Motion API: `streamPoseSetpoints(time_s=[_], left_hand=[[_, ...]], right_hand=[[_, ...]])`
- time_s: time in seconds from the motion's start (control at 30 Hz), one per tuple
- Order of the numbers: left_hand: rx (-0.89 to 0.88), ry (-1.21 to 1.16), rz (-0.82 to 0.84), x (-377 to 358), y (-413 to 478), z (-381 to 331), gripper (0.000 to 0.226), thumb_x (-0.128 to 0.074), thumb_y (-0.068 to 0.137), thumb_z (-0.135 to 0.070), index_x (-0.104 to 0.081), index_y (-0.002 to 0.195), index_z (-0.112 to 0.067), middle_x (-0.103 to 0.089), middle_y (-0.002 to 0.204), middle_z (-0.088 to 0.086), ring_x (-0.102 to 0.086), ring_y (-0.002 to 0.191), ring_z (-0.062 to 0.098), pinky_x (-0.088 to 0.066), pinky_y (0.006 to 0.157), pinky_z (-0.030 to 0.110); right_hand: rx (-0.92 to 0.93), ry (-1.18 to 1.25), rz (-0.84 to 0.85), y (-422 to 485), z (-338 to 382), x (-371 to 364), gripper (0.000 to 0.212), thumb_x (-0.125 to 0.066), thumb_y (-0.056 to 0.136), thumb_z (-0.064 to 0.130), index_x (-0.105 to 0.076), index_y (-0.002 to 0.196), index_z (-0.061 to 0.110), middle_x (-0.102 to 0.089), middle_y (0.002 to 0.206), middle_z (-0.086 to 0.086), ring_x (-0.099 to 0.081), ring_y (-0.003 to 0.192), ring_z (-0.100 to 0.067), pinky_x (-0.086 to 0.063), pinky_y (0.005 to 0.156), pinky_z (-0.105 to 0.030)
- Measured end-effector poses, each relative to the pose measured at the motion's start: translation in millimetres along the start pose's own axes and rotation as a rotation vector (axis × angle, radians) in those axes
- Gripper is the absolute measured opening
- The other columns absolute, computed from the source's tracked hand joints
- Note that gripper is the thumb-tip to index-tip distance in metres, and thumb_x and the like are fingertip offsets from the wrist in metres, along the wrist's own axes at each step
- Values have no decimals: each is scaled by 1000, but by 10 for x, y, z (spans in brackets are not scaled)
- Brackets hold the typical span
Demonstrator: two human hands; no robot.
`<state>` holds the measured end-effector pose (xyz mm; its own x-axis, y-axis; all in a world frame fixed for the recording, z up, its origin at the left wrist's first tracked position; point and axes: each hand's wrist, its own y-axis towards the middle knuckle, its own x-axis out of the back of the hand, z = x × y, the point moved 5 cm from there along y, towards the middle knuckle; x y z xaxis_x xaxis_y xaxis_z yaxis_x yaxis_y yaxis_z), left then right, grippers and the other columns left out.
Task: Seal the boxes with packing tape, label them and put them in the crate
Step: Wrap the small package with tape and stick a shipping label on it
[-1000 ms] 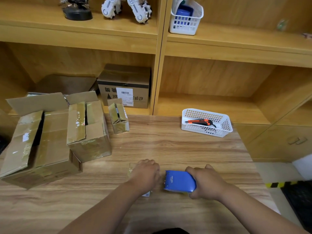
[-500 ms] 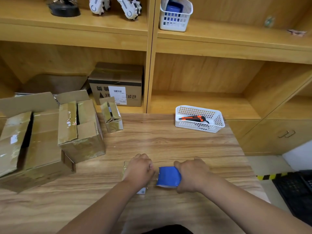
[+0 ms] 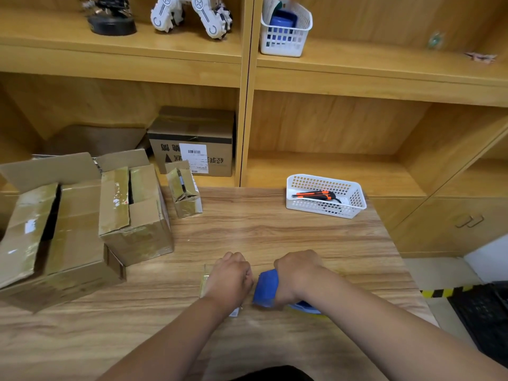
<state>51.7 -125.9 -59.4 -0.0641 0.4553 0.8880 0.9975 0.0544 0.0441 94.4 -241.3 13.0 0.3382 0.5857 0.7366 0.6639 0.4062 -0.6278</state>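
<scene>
My left hand lies curled over a small tape-covered box near the front of the wooden table; only the box's left edge and a white label corner show. My right hand grips a blue tape dispenser right beside the left hand, tipped on its side. At the left stand a large open cardboard box, a medium open box and a small open box. No crate is clearly in view.
A white basket with an orange utility knife sits at the table's back right. Wooden shelves behind hold a labelled carton, another white basket and robot toys. Black-yellow floor tape lies at the right.
My right hand has rolled the blue dispenser over and drawn it closer to my left hand. The view shifted slightly; the boxes have not moved.
</scene>
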Motion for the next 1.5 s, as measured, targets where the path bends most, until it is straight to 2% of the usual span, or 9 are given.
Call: streamPoseSetpoints(time_s=[0.47, 0.6, 0.7, 0.93, 1.23, 1.33, 1.37, 1.43, 1.5], left_hand=[[54, -42, -53, 33, -10, 3, 15, -54, 86, -21, -63, 74, -18, -55, 87, -8, -48, 91, 14, -31, 74, 21], [128, -119, -57, 87, -12, 102, 16, -56, 87, -20, -65, 74, -22, -54, 86, -10, -45, 90, 12, -35, 77, 24], [131, -155, -51, 68, -17, 71, 16, -58, 85, -22, -63, 70, -28, -55, 84, -13, -44, 87, 10, -31, 75, 23], [158, -252, -55, 79, 1, 78, 17, -53, 84, -20, -65, 73, -25, -54, 82, -15, -45, 87, 8, -34, 78, 22], [148, -263, -58, 102, 1, 100, 19, -60, 80, -6, -69, 76, -23, -57, 84, -15, -51, 88, 7, -29, 76, 4], [132, -259, -52, 105, -21, 95, 17, -61, 80, -7, -68, 78, -23, -54, 84, -18, -49, 90, 6, -28, 77, 2], [126, -259, -52, 106, -26, 102, 16, -62, 80, -8, -68, 80, -23, -54, 85, -19, -49, 91, 5, -28, 77, 2], [120, -259, -46, 101, -28, 114, 14, -63, 80, -9, -69, 83, -22, -54, 87, -18, -48, 92, 5, -27, 77, 2], [129, -253, -39, 93, -24, 118, 13, -64, 80, -11, -70, 85, -21, -55, 89, -17, -49, 93, 5, -27, 77, 2]], right_hand=[[-50, -32, 54, 118, -129, -39, 36, -68, 70, 49, -64, 95, 24, -61, 89, 6, -59, 79, -16, -42, 68, -24], [-136, -29, -25, 150, -460, -304, 60, -66, 71, 61, -55, 115, 22, -61, 114, 4, -59, 106, -19, -37, 88, -33], [-251, 134, -169, 201, -737, -551, 64, -52, 77, 71, -49, 113, 18, -64, 112, 2, -60, 104, -21, -32, 90, -36], [-398, 227, -320, 284, -1000, -1055, 41, -34, 100, 38, -35, 132, 12, -56, 124, 0, -55, 113, -19, -39, 90, -33], [-395, 448, -309, 340, -884, -1277, 47, -47, 95, 35, -30, 133, 13, -63, 114, -2, -62, 104, -21, -46, 79, -30], [-470, 410, -476, 340, -762, -1211, 51, -82, 61, 31, -59, 98, 3, -63, 93, -14, -59, 86, -35, -49, 70, -42], [-464, 460, -621, 316, -683, -1159, 48, -86, 53, 29, -62, 85, 2, -62, 86, -16, -57, 79, -36, -48, 65, -43], [-367, 670, -777, 304, -438, -1069, 34, -75, 67, 35, -66, 86, 7, -63, 86, -10, -55, 83, -34, -44, 69, -42], [-232, 1051, -737, 347, -159, -956, 30, -59, 81, 43, -65, 96, 17, -64, 86, 5, -55, 95, -27, -40, 80, -36]])
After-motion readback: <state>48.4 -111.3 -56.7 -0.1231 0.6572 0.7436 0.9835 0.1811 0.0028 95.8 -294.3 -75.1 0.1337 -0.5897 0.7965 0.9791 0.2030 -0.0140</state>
